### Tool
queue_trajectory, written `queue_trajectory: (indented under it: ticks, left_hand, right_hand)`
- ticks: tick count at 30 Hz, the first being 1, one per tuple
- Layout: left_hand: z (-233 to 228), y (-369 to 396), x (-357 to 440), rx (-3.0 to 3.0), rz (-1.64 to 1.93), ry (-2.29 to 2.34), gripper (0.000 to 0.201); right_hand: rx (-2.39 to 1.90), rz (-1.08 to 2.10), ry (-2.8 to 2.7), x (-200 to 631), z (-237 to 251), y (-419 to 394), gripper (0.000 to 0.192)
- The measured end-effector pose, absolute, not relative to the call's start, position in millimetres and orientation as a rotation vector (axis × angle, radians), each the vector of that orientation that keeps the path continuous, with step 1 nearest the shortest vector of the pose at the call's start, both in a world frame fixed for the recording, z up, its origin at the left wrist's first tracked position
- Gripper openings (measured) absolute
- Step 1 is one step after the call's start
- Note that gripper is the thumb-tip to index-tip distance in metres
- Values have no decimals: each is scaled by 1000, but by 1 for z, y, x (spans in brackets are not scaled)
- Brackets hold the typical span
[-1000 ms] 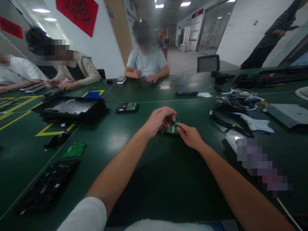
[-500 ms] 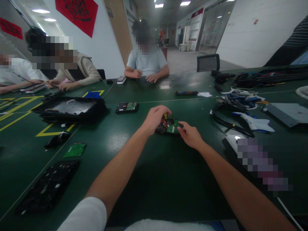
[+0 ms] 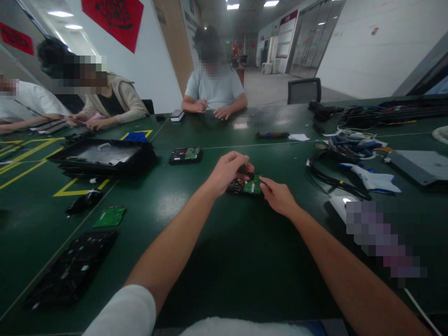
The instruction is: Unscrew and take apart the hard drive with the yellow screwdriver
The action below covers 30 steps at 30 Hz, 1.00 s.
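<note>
A black hard drive with a green circuit board (image 3: pixel 249 186) lies on the dark green table (image 3: pixel 217 242) in front of me. My left hand (image 3: pixel 227 171) is curled over its left end, fingers closed around a small dark tool whose tip I cannot make out. My right hand (image 3: pixel 278 196) rests against the drive's right edge, fingertips touching the board.
A second hard drive (image 3: pixel 185 155) lies farther back. At left are a black tray (image 3: pixel 101 156), a loose green board (image 3: pixel 109 217), a dark mouse-like object (image 3: pixel 84 200) and a black panel (image 3: pixel 70 270). Cables and tools (image 3: pixel 346 149) crowd the right. Other people sit across the table.
My left hand rose slightly and shifted over the drive, covering the yellow part seen half a second ago. The striped-shirted person at far right has left the view.
</note>
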<state>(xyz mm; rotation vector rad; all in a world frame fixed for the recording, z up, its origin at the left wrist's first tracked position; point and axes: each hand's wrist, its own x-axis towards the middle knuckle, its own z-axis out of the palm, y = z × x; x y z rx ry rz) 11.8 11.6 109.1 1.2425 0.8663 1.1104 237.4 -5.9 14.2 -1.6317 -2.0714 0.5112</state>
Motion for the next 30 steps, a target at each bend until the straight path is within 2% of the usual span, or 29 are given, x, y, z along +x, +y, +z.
queue_trajectory:
  ticks: [6, 13, 17, 22, 30]
  left_hand:
    - [110, 11, 10, 1439, 1137, 884, 29]
    - [110, 8, 13, 1218, 1077, 800, 25]
    - [109, 9, 13, 1285, 1117, 831, 20]
    - [110, 10, 10, 1426, 1153, 871, 27]
    - [108, 8, 16, 1157, 1108, 779, 22]
  right_hand:
    - [-1588, 498, -2090, 237, 14, -7, 53]
    - [-1580, 483, -2112, 236, 18, -8, 52]
    - [-1584, 492, -2094, 236, 17, -8, 53]
    - [-1590, 492, -2089, 236, 15, -7, 53]
    - [-1562, 449, -2111, 237, 15, -7, 50]
